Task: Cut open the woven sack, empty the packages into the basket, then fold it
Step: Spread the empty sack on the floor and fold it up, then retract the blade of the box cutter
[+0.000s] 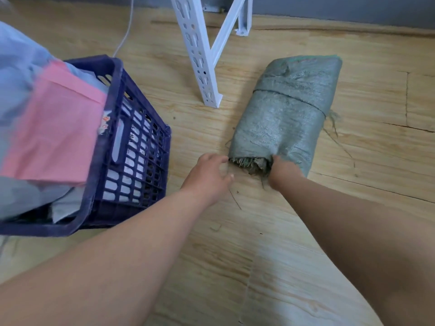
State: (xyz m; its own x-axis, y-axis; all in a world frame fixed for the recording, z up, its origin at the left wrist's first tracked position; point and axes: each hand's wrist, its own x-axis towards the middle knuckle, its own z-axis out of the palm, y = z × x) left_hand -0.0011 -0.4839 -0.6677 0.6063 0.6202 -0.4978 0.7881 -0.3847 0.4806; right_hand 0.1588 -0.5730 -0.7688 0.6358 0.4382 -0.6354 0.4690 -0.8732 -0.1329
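Lying on wood-look floor (270, 243) by grey wall (341, 8), sack (282, 128): right hand (281, 171) grips it, left hand (208, 175) loose.

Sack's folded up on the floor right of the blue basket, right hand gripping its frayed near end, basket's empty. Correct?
Not quite: the blue basket is not empty. The head view shows pale and pink packages piled in it. The rest holds: the folded sack lies on the floor to its right, with the right hand gripping its frayed near end.

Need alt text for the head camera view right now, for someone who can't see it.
A folded green woven sack lies on a wooden floor; the right hand grips its frayed near end, the left hand open beside it. A blue basket of packages stands at left.
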